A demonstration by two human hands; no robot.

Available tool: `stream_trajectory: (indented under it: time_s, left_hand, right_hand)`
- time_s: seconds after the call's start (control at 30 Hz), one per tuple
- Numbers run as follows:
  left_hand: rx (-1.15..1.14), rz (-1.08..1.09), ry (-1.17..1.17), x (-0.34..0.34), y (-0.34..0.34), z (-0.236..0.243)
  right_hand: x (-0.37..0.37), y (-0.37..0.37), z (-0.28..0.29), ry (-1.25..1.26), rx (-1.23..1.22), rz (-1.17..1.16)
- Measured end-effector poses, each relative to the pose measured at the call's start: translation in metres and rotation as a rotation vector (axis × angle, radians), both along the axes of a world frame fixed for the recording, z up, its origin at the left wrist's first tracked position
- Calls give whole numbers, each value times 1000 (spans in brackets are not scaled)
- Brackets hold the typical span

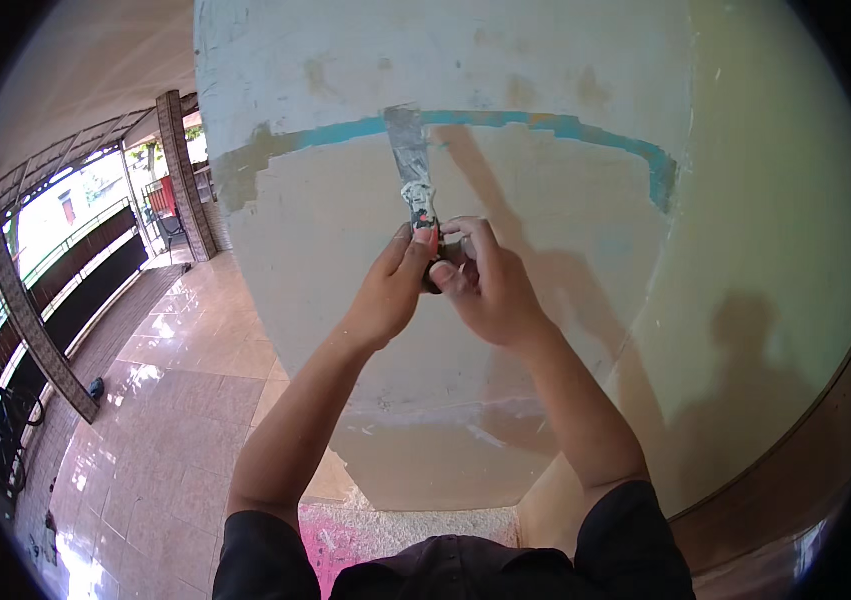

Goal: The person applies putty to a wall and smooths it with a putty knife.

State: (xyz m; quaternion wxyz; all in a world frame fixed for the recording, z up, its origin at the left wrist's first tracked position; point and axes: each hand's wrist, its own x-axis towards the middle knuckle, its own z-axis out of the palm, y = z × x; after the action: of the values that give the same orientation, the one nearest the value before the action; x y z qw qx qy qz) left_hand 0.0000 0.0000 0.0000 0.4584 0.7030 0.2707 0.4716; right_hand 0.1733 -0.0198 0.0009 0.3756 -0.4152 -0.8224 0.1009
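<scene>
Paint-spattered scraper [412, 165], blade flat against beige wall [345, 230] at blue stripe [505, 120], left hand [390, 290] and right hand [485, 285], fingers of both clamped around its handle

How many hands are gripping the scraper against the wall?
2. The left hand grips the scraper handle from the left; the right hand wraps it from the right. The blade rests on the wall at the teal stripe.

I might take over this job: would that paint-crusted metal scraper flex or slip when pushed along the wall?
The paint-crusted metal scraper has a thin, flat blade, so it probably flexes slightly. Both the left hand and right hand clamp its handle, suggesting firm pressure. Dried paint likely aids grip.
</scene>
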Motion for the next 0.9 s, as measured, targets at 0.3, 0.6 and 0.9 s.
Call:
stream_trajectory:
  time_s: [0.3,0.6,0.9]
  left_hand:
    - [214,-131,383,72,-7,27]
    - [1473,472,992,90,42,86]
    - [1607,1146,835,72,109,168]
  right_hand:
    - [50,-5,-34,530,429,82]
    - [140,-10,-70,871,361,-70]
    - [141,8,-71,791,357,0]
